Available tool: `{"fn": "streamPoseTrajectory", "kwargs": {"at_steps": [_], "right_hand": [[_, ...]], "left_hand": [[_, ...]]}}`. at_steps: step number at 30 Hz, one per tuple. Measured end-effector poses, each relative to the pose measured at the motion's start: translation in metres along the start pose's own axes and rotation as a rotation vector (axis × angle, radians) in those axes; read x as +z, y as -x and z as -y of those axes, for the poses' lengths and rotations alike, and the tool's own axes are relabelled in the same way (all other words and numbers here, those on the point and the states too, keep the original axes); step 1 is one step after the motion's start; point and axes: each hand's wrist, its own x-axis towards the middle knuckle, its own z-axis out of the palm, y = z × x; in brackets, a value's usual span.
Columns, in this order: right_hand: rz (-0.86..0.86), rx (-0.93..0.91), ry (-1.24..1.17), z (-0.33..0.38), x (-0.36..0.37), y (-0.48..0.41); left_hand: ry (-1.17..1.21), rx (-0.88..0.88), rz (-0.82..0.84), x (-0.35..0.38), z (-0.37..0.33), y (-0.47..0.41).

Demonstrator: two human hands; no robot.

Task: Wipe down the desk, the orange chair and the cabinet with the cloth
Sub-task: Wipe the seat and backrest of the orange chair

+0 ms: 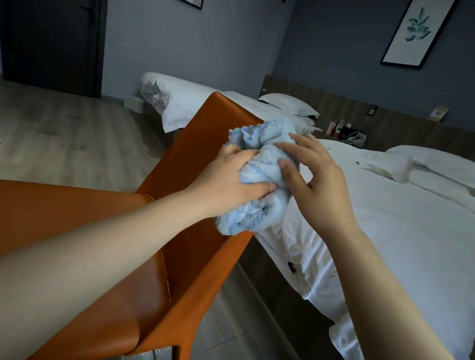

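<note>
Nearest to me is the orange chair (36,209). Its seat lies under my left forearm, and its backrest rises tilted toward the beds.

Above the top edge of the backrest I hold the light blue cloth (264,162). It is bunched into a long lump, with its long axis running from low left to high right. The lower end hangs just at the backrest edge and the upper end points to the far wall.

My left hand (230,178) grips the cloth from the left, fingers and thumb curled into it. My right hand (320,187) is spread, the fingers almost straight; only the thumb and fingertips touch the cloth.

Just beside the chair on the right is a white bed (408,240) with a pillow (440,165). Behind is a second bed (180,98), and far left a dark door (52,23).
</note>
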Motion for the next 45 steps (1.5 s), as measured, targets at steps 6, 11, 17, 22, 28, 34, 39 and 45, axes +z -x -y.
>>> {"fn": "streamPoseTrajectory", "kwargs": {"at_steps": [6,11,17,22,28,34,39,45], "right_hand": [[-0.069,-0.074,0.143,-0.004,0.006,-0.001],[-0.078,-0.121,0.289,0.003,0.017,0.009],[-0.062,-0.143,0.378,0.011,0.029,0.028],[-0.003,-0.166,0.414,0.015,0.040,0.043],[0.050,-0.184,0.435,0.021,0.058,0.063],[0.125,-0.228,0.467,0.030,0.075,0.084],[0.192,-0.242,0.510,0.039,0.087,0.098],[0.276,-0.274,0.510,0.050,0.111,0.119]], "left_hand": [[0.270,-0.011,0.146,-0.016,0.035,0.014],[0.269,-0.010,0.125,-0.010,0.055,0.035],[0.266,-0.027,0.120,-0.007,0.064,0.050],[0.278,-0.079,0.123,-0.001,0.078,0.066],[0.289,-0.128,0.122,0.004,0.094,0.095],[0.290,-0.218,0.156,0.009,0.113,0.124],[0.251,-0.279,0.224,0.010,0.130,0.142],[0.091,-0.340,0.325,0.005,0.147,0.166]]}}
